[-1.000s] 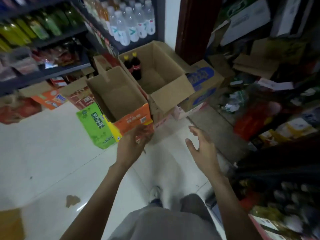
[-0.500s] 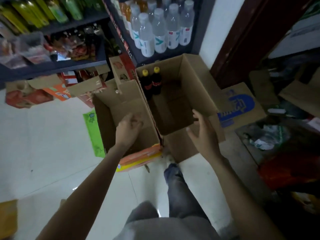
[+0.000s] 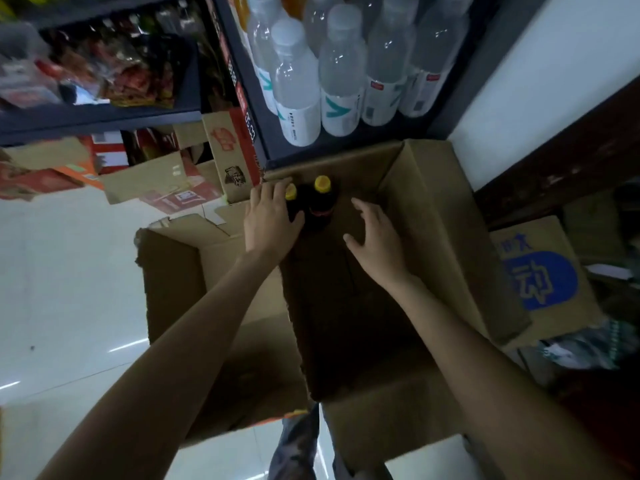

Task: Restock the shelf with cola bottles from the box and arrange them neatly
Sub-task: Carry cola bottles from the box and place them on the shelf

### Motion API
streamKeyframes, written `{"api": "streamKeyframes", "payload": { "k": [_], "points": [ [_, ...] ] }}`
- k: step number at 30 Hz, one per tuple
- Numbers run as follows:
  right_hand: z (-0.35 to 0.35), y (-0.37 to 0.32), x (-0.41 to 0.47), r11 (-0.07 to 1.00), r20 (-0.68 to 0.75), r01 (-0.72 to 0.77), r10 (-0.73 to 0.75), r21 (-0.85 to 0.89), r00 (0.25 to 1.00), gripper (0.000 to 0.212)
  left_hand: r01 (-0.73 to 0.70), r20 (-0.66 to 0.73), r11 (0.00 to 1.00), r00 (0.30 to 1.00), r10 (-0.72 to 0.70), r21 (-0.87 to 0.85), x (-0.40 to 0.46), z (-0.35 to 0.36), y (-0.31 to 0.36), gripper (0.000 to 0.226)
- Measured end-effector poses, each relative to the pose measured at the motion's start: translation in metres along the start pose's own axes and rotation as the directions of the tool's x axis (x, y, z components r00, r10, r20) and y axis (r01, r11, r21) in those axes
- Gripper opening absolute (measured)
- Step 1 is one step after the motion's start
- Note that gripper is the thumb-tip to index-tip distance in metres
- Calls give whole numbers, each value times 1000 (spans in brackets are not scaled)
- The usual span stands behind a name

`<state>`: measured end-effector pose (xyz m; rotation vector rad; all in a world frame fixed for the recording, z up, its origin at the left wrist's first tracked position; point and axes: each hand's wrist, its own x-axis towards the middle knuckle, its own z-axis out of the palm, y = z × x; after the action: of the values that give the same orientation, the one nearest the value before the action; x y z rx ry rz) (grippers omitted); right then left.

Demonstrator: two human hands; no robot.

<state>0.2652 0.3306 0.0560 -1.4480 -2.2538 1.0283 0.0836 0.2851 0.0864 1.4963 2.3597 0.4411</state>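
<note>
Two cola bottles (image 3: 322,202) upright at far left corner of open box (image 3: 433,216), touching each other; rest of box bare. Judged full, fairly heavy, rigid plastic, smooth; best hold at neck under yellow cap. My left hand (image 3: 270,220) on nearer bottle, fingers draped, wrap unclear. My right hand (image 3: 377,237) spread, holding nothing, near second bottle. Adjacent box (image 3: 173,271) looks empty.

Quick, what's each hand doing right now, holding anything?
Left hand: on the left cola bottle in the box; grip cannot be told.
Right hand: open, holding nothing, beside the right cola bottle.
</note>
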Motion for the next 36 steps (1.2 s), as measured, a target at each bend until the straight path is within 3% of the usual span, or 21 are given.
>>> {"api": "streamKeyframes", "payload": {
  "k": [10, 18, 22, 25, 28, 31, 36],
  "points": [
    [64, 19, 93, 999, 58, -32, 30, 40, 998, 83, -69, 58, 955, 997, 54, 290, 48, 32, -30, 52],
    [86, 19, 93, 994, -103, -42, 52, 97, 993, 65, -174, 47, 936, 985, 168, 305, 51, 34, -36, 35],
    [59, 9, 56, 983, -264, 2, 47, 182, 963, 60, -323, -12, 923, 943, 333, 211, 21, 12, -32, 34],
    [18, -14, 21, 970, -429, 75, 31, 230, 903, 59, -423, -129, 906, 897, 422, 23, -8, -24, -23, 35],
    [-19, -40, -19, 956, -501, 82, 74, 282, 862, 64, -378, -236, 901, 915, 328, -211, -33, -62, -9, 37],
    [-42, -60, -59, 948, -566, 45, 150, 316, 811, 62, -306, -208, 806, 951, 230, -507, -60, -85, 21, 35],
    [-58, -86, -139, 908, -638, 64, 238, 413, 733, 54, -366, -153, 683, 923, 353, -632, -107, -90, 48, 35]
  ]
}}
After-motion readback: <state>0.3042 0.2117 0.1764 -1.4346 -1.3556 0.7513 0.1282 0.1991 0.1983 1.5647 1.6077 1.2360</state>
